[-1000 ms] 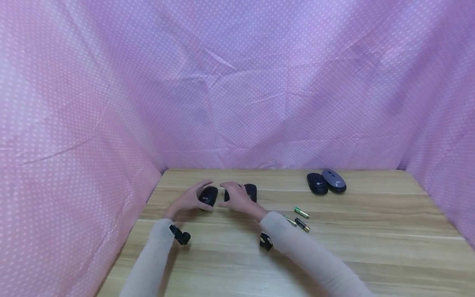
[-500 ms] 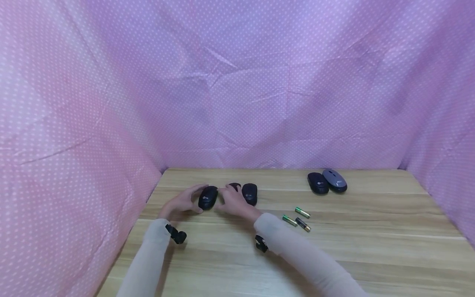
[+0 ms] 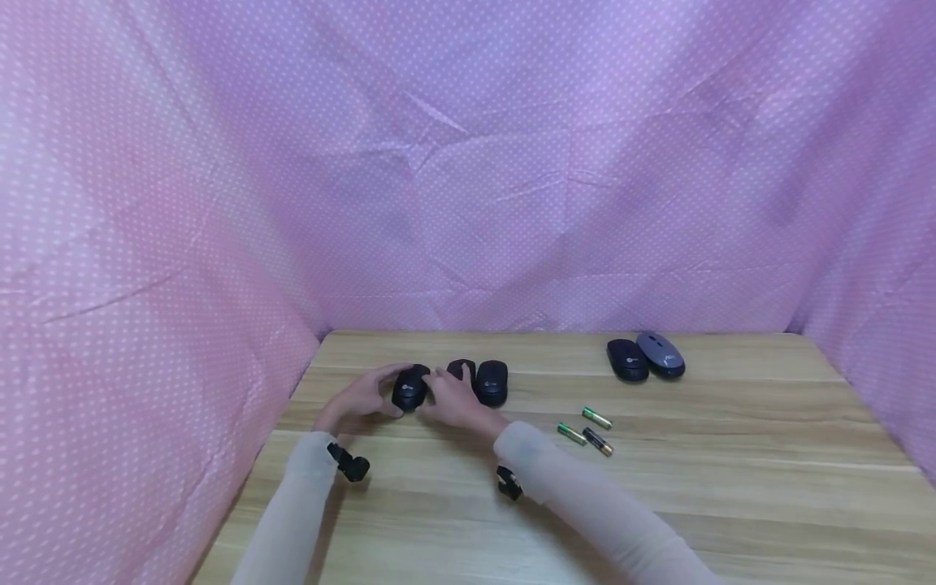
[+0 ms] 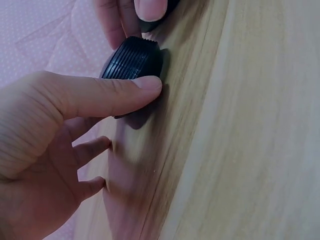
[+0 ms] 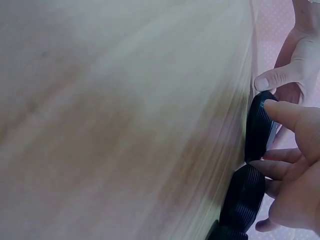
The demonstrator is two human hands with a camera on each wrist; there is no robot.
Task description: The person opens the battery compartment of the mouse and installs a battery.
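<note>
A black computer mouse (image 3: 409, 388) stands at the left end of a row of three on the wooden table. My left hand (image 3: 360, 396) grips its left side, its thumb (image 4: 120, 95) across the mouse's near end in the left wrist view. My right hand (image 3: 455, 400) reaches in from the other side and holds the same mouse, its thumb (image 5: 282, 112) on the near end and fingers at the gap beside the middle mouse (image 5: 243, 197). Part of that middle mouse is hidden behind the right hand in the head view. Close to it is the third black mouse (image 3: 492, 383).
Farther right at the back lie another black mouse (image 3: 627, 361) and a grey mouse (image 3: 660, 354), side by side. Several loose batteries (image 3: 597, 418) are on the table (image 3: 731, 455), right of my right forearm. Pink dotted cloth (image 3: 512, 203) hangs behind and at both sides.
My right hand has moved left from the middle mouse to the left one, uncovering more of the others. My left hand has shifted slightly left. The left mouse stands a little straighter.
</note>
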